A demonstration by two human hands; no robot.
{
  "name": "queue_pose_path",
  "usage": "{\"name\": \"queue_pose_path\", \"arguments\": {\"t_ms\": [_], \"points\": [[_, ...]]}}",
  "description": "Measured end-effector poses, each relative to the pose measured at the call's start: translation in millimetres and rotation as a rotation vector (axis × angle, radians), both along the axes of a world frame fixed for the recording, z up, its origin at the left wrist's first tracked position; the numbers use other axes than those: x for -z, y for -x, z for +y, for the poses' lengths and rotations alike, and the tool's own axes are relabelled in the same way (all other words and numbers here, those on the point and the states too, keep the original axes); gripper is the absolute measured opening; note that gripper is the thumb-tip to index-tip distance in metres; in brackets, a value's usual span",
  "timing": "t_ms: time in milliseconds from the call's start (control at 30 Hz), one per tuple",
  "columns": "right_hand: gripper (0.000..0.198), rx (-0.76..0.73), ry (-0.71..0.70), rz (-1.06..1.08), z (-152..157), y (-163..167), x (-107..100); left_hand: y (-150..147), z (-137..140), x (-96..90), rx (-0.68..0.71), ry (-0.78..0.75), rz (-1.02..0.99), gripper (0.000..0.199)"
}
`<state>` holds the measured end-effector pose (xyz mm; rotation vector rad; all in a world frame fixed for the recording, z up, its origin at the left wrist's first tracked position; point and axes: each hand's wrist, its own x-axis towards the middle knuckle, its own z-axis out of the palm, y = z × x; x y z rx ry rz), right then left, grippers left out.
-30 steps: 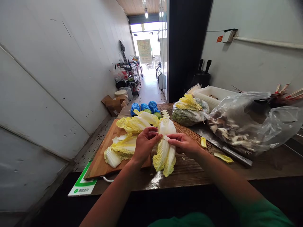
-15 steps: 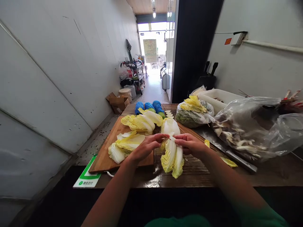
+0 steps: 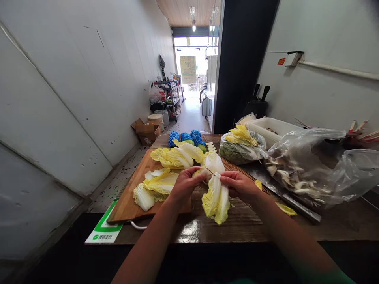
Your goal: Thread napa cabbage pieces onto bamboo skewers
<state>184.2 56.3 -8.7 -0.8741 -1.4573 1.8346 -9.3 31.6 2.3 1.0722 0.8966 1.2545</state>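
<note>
My right hand (image 3: 237,183) pinches the white stem ends of two napa cabbage leaves (image 3: 217,203), which hang down over the table. A thin wooden skewer (image 3: 210,171) sticks out of those stems toward the upper left. Close by on the left, my left hand (image 3: 188,183) has its thumb and fingers closed at a pale cabbage leaf; the fingertips are partly hidden. Just beyond both hands lies another white-stemmed napa leaf (image 3: 214,161). More yellow-green napa leaves (image 3: 174,157) rest in piles on the wooden cutting board (image 3: 126,205).
Blue-netted vegetables (image 3: 186,137) and white slices (image 3: 210,146) lie at the back. On the right are a knife (image 3: 300,207), long skewers (image 3: 237,167), a wrapped bundle of greens (image 3: 241,152), a bag of mushrooms (image 3: 299,179) and a white bin (image 3: 276,128). A green-and-white sign (image 3: 103,236) sits under the board.
My left hand has moved slightly left and down, off the skewer, whose end now shows free. My right hand still holds the skewered leaves. The camera view has tilted up slightly.
</note>
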Motion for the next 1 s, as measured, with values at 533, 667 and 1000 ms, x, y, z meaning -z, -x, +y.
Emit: {"name": "queue_pose_path", "arguments": {"t_ms": [533,667,1000], "points": [[0.034,0.127,-0.151,-0.172,-1.6,8.2,8.2,8.0,11.4,6.6,-0.168,0.282,-0.438,0.021],[0.036,0.133,-0.182,-0.189,-2.4,6.9,9.4,5.6,10.7,5.3,-0.219,0.255,-0.443,0.020],[0.038,0.135,-0.150,-0.180,1.9,7.0,13.3,4.1,10.8,6.9,-0.161,0.260,-0.419,0.020]]}}
